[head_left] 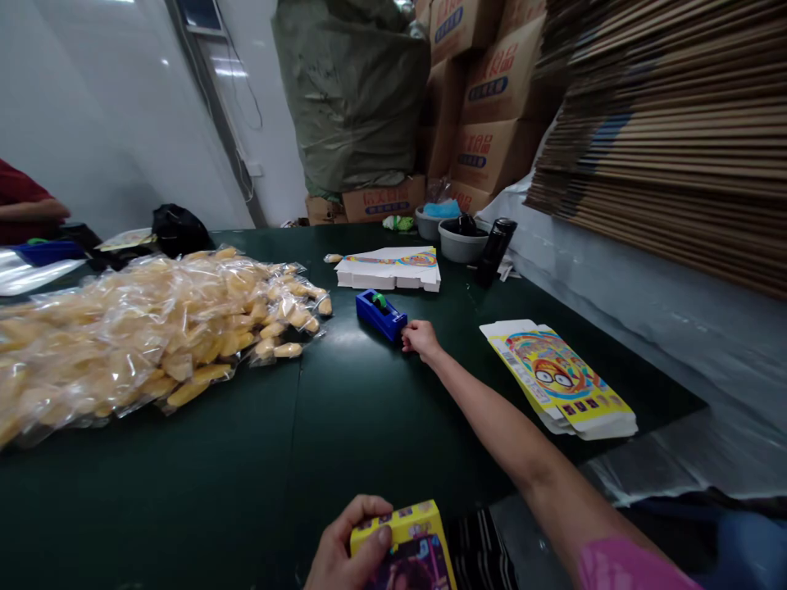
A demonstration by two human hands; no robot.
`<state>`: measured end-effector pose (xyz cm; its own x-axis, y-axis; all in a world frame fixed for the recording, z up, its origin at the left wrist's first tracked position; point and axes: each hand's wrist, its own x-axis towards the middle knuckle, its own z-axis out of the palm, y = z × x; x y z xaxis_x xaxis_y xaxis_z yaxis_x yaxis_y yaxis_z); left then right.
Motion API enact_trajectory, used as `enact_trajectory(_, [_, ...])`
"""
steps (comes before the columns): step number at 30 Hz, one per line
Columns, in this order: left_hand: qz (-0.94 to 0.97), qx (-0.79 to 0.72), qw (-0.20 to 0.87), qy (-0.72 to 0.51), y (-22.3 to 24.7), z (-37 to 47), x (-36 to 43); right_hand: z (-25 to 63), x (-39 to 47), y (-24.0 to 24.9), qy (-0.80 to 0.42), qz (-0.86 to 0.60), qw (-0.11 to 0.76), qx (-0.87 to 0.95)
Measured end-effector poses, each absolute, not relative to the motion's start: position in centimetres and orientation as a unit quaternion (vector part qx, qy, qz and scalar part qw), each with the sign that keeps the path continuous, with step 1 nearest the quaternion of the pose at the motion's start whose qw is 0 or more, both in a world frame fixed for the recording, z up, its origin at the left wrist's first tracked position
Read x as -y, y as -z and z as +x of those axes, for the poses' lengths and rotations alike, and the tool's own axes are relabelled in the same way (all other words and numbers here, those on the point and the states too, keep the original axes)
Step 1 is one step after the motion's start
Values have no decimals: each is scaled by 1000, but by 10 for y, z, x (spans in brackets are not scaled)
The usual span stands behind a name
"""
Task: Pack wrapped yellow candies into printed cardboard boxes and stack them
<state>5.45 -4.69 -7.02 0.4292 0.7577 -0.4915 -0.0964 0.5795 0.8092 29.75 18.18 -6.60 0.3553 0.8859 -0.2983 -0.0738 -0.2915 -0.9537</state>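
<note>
At the bottom of the view my left hand point(348, 545) holds a yellow printed box point(415, 545), thumb across its face and fingers behind it. My right arm reaches forward over the dark green table point(362, 418). The fingers of my right hand point(419, 340) are pressed together at the front end of a blue tape dispenser point(379, 315), which has a green roll in it; any piece of tape between them is too small to make out. Several flat yellow printed cartons point(562, 377) lie stacked to the right of my right arm.
Many wrapped yellow pieces point(160, 328) are heaped on the left. White flat cartons point(388, 270) lie behind the dispenser. Grey bowls point(462, 242) and a black bottle point(497, 250) stand at the back right. A person's red sleeve point(21, 188) shows at far left.
</note>
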Motion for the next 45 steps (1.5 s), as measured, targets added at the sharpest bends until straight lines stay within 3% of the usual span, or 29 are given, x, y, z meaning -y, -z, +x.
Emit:
enact_trajectory(4, [387,-483,709,-338,38,47,47,296,-167,45,-465,-645,529,298])
enact_trajectory(9, [600,-462,406,-511,-8,32,21,291,-97,-8,-461,-553,618,317])
enact_trajectory(13, [731,-419,204,-499,0,41,9,262,-4,-27,-522,-425,651,349])
enact_trajectory(17, [780,-383,114,-482,16,51,15,219,50,-11,-654,-338,605,303])
enact_trajectory(35, [806,-350,80,-471,17,60,25,208,41,27,-687,-366,567,269])
enact_trajectory(45, [684,-450,283,-499,3,57,39,202,27,45,-593,-453,566,351])
